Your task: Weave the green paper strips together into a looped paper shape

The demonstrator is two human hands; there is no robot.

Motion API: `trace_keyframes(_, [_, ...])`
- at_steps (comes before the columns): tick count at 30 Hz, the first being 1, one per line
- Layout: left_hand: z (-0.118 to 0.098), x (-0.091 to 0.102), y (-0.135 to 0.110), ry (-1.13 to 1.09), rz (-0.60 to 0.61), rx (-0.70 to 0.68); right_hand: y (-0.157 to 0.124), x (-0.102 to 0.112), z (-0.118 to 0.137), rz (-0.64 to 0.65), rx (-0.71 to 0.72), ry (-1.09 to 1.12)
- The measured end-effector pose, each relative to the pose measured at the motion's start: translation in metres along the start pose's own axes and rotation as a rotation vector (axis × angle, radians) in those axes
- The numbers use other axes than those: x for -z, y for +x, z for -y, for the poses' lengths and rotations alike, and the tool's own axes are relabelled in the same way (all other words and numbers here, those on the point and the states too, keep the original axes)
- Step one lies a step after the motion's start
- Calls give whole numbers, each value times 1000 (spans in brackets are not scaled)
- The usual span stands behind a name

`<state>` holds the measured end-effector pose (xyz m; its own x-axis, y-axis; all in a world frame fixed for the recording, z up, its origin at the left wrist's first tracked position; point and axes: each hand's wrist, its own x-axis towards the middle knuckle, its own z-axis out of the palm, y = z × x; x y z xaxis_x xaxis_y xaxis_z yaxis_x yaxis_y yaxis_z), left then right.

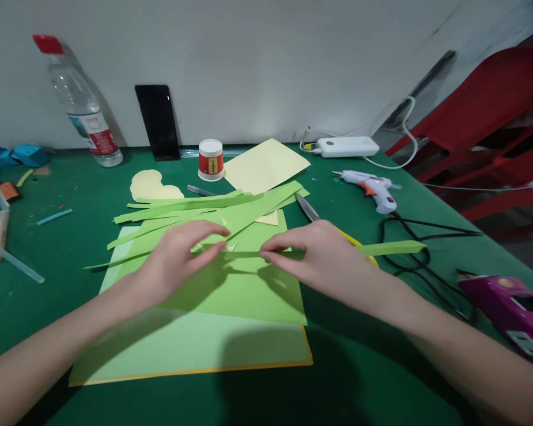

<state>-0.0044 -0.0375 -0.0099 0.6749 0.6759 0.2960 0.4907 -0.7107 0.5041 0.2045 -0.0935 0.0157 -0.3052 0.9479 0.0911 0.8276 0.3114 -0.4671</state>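
Observation:
Both hands hold one long green paper strip (391,248) above a stack of green paper sheets (231,296). My left hand (177,257) pinches the strip's left end with thumb and fingers. My right hand (320,254) pinches it further right, and the strip's free end sticks out past the wrist to the right. Several more cut green strips (195,207) lie fanned across the sheets behind the hands. Scissors (308,208) with yellow handles lie under my right hand, blades pointing away.
On the green table: a water bottle (82,109), a black phone (157,121) leaning on the wall, a small red jar (211,160), pale yellow paper (264,165), a white glue gun (373,188) with black cable, a power bank (346,146), a purple tool (510,310), sticks at left.

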Motion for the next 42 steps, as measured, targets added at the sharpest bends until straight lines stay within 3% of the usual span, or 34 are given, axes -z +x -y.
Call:
trace_keyframes(3, [-21,-11,-10,-75,83,-80,-5,-16,6,-16,88,10])
trace_keyframes(5, [-28,-14,-14,-83,72,-125,-8,-24,7,-51,128,-11])
trace_keyframes(8, [-30,-13,-16,-62,30,-152,-11,-29,6,-105,160,-59])
trace_keyframes(17, [-27,-9,-13,-18,60,-84,-13,-33,9,-143,230,-142])
trace_keyframes(21, [-13,-1,-5,47,4,19,-13,-22,7,-180,195,-162])
trace_keyframes(27, [30,19,9,139,18,290,-12,-2,3,-215,123,-231])
trace_keyframes(30, [43,26,13,199,-61,355,-12,2,3,-211,88,-236])
trace_keyframes(33, [30,23,11,92,-131,283,-10,-5,3,-160,84,-199])
trace_keyframes(37, [-6,3,-1,-32,15,-47,-8,-21,6,-80,128,-134])
trace_keyframes(42, [-30,-11,-15,-1,122,-149,-10,-31,8,-59,172,-117])
